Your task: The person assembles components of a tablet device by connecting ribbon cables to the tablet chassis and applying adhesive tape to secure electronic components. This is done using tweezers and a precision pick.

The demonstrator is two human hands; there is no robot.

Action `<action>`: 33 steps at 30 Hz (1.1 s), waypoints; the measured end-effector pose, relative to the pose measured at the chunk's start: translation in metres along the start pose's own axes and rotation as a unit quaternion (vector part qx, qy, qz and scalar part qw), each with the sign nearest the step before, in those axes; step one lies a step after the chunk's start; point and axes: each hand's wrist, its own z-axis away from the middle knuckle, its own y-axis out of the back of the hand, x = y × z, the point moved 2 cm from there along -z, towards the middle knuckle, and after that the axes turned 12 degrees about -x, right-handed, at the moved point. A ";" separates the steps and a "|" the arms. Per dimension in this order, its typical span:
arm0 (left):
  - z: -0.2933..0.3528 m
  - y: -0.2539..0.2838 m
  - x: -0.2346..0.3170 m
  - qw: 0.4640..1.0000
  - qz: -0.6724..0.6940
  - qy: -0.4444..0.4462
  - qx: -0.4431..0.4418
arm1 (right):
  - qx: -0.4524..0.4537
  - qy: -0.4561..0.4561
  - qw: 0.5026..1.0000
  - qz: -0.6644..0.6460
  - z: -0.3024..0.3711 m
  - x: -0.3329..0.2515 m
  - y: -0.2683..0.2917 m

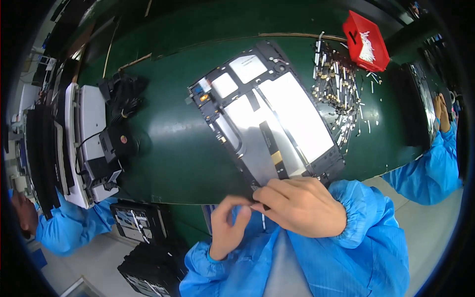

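A tablet's inner frame (309, 116), black-edged with bright silver plates, lies tilted on the green table with its near end toward me. My right hand (304, 205) rests over that near edge, fingers curled and pressed together at the corner. Just left of it, my left hand (230, 225) brings thumb and forefinger to the same spot. A small dark piece shows between the fingertips, too hidden to name. A black flex cable (271, 143) with a gold patch runs down the silver plate toward my right hand.
Right of the frame lies a heap of small flex-cable strips (339, 84), with a red bin (371, 42) of white pieces behind it. White devices (86, 143) and black cables (123, 96) stand at left. Stacked black frames (148, 267) sit below. Blue-sleeved co-workers flank both sides.
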 end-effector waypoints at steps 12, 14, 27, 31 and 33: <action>0.072 0.022 0.033 0.971 -0.022 0.101 0.214 | 0.077 0.148 0.959 -0.228 -0.032 -0.017 -0.052; 0.092 0.031 0.039 0.967 -0.091 0.170 0.167 | 0.059 0.109 0.966 -0.227 -0.041 -0.024 -0.056; 0.131 0.023 0.048 0.952 -0.087 0.127 0.265 | -0.087 0.196 0.901 -0.377 -0.044 -0.044 -0.065; 0.129 0.021 0.051 0.945 -0.111 0.144 0.273 | -0.064 0.229 0.900 -0.366 -0.047 -0.042 -0.078; 0.131 0.022 0.052 0.957 -0.108 0.083 0.255 | -0.053 0.255 0.895 -0.361 -0.045 -0.044 -0.076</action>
